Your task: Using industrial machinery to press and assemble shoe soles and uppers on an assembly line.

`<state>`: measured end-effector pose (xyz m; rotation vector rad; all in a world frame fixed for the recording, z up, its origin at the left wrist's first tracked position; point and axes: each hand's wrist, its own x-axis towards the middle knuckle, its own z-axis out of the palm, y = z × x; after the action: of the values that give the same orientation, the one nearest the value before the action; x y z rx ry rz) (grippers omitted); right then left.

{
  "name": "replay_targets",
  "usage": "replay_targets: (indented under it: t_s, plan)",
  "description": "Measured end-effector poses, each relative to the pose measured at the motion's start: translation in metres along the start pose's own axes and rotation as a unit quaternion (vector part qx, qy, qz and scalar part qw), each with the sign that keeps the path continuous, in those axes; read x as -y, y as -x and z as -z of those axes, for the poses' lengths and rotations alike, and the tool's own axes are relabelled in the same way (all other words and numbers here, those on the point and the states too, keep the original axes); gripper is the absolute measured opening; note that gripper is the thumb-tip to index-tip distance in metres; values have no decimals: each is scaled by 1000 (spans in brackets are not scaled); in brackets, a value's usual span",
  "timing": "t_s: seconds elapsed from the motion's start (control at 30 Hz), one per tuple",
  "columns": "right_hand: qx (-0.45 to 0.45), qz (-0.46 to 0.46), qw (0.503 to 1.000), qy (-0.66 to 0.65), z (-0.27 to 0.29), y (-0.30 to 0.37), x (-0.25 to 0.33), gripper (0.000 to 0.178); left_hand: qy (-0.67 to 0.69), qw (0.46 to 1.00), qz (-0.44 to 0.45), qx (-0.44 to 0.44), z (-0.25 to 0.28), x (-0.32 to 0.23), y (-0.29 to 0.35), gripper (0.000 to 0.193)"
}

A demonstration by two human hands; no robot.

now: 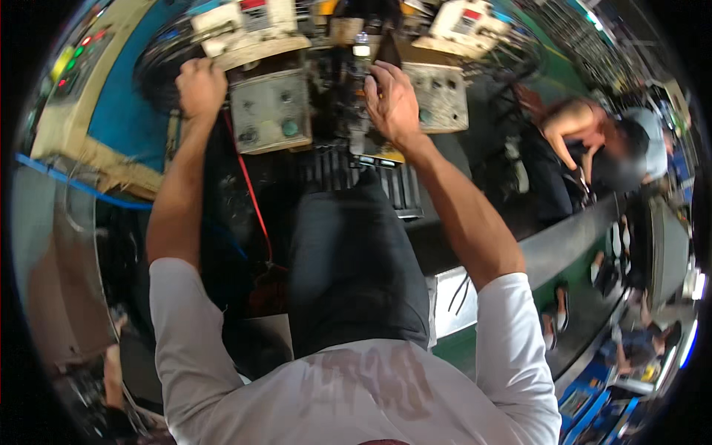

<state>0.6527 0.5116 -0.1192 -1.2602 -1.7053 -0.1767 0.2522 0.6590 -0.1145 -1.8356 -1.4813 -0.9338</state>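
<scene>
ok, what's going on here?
Someone in a white shirt reaches forward to a machine. The left hand is curled near the top-left corner of the left pale box; the right hand, fingers bent, is beside the right pale box. Any grip is unclear. At right, another person leans forward.

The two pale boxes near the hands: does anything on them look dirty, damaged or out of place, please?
Yes, dirt: the left box and the right box have dark marks on their pale faces, which look like grime. No clear break shows, but blur could hide small damage.
</scene>
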Motion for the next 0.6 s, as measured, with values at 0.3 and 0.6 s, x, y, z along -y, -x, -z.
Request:
replay_targets:
  t_s: [0.3, 0.6]
  plan:
    - [240, 6, 945, 220, -44, -8, -18, 51, -21, 996, 89, 6, 10, -29, 13, 26]
    - [399, 7, 900, 173, -49, -44, -24, 53, -10, 993, 91, -73, -6, -30, 13, 36]
